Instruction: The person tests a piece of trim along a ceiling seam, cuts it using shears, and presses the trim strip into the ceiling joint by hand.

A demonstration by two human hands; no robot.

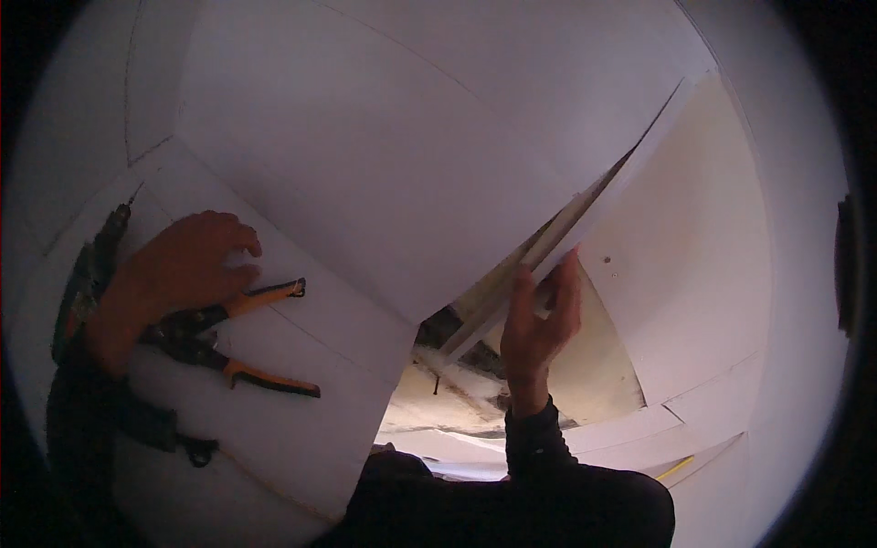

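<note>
My left hand [178,265] lies on a flat white board [301,402] at the left. Its fingers curl over the head and upper handle of orange-and-black snips [247,338], whose handles are spread wide apart. My right hand [541,320] reaches up at centre right. Its fingers and thumb pinch the lower edge of a large white panel [393,155], where thin white strips [512,292] run diagonally. Both my sleeves are dark.
A dark tool with orange marks [89,274] lies at the board's left edge, and a black strapped object [169,429] sits below my left wrist. Behind the panel edge opens a dark gap with debris [457,361]. More white sheets [694,274] stand right, and a yellow stick [676,468] lies low.
</note>
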